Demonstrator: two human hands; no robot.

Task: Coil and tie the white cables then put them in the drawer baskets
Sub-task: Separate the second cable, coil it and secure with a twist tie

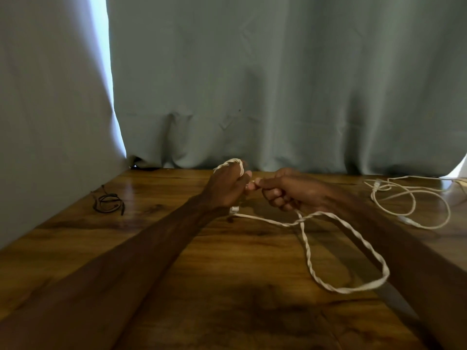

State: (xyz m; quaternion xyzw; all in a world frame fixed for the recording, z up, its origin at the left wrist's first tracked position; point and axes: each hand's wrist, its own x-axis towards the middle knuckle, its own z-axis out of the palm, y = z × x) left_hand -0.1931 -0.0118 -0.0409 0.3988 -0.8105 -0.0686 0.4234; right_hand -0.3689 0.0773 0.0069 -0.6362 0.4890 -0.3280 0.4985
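Wooden tabletop [227, 311]: left hand [225, 188] grips wraps of twisted white cable [348, 251], right hand [285, 192] pinches its strand (slack loop may snag, unravelling coil).

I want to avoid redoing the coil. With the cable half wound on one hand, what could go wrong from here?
1. The turns of the twisted white cable sit high on the left hand, near the fingertips; they may slip off.
2. Its loose loop on the table lies close to the second white cable and could snag it as the right hand feeds it.
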